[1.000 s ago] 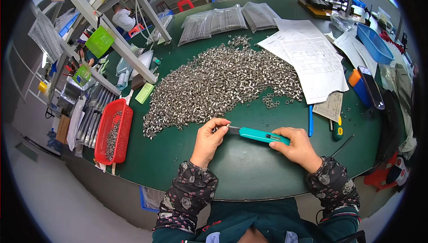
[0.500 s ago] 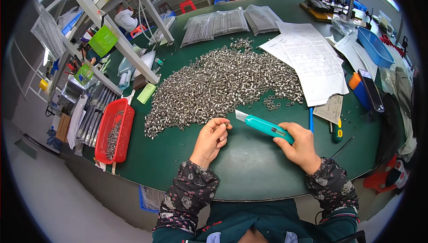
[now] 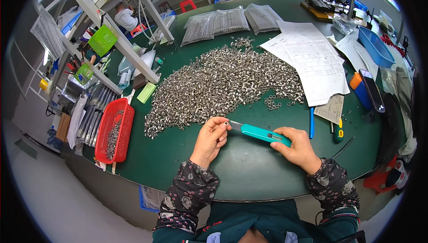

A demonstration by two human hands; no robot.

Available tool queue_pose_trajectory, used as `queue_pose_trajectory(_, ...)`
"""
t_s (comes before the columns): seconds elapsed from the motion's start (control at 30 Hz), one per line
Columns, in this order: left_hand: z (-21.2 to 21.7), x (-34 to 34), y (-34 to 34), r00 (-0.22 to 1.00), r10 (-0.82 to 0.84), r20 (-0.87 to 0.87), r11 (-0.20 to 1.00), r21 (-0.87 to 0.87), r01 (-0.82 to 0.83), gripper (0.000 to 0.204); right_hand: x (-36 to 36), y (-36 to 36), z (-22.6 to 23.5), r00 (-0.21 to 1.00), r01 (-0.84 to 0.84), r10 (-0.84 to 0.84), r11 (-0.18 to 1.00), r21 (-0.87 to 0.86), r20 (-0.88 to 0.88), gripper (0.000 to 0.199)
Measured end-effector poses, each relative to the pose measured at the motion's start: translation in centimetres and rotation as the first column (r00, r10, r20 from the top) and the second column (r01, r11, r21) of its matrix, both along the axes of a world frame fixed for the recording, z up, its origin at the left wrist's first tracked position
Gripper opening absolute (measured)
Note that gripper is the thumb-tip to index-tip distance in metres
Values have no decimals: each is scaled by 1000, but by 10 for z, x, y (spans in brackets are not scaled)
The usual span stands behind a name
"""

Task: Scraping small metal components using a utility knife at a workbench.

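Between the thumb and forefinger of my left hand [image 3: 210, 140] is a small metal ring [image 3: 226, 123]. My right hand [image 3: 296, 147] grips a teal utility knife [image 3: 261, 133] by its handle. The knife's bare blade [image 3: 236, 126] points left, and its tip is right at the ring; whether it touches cannot be made out. Beyond both hands spreads a wide heap of small metal rings [image 3: 218, 82] on the green table [image 3: 249, 176].
A red basket [image 3: 111, 131] with more metal rings stands at the left edge. Bagged metal tubes [image 3: 229, 22] lie at the back. Paper sheets [image 3: 312, 64], a blue pen [image 3: 311, 122], a phone [image 3: 371, 91] and a blue tray [image 3: 375, 46] are on the right. A white rack post [image 3: 120, 42] rises at left.
My right hand has tilted and shifted the utility knife leftward, bringing its blade up to the ring. My left hand stays in place with the ring.
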State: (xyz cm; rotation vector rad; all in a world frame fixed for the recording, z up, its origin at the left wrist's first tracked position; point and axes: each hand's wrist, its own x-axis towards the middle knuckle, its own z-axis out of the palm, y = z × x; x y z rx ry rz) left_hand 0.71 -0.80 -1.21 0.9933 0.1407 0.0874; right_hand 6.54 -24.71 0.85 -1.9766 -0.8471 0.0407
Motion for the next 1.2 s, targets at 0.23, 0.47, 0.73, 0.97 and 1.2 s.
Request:
queue_pose_trajectory(0.23,0,0,-1,1000,-13,2,1000,-28,13,10,0,0,4,990,-64,58,997,-43,-130,26)
queue_pose_trajectory(0.47,0,-1,-4,1000,4,-2,1000,-27,-5,9,2,0,2,940,-131,118,991,-22,-322,29)
queue_pose_trajectory(0.73,-7,-3,-2,999,-18,29,998,-52,19,9,2,-1,-2,915,-127,115,992,-6,-387,31)
queue_pose_trajectory(0.97,-7,-3,-2,999,-33,0,999,-19,33,12,0,0,8,960,-81,46,990,-118,-277,28)
queue_pose_trajectory(1.2,0,-3,-6,998,-5,-56,999,35,7,13,0,0,-2,999,-42,39,995,-93,-32,25)
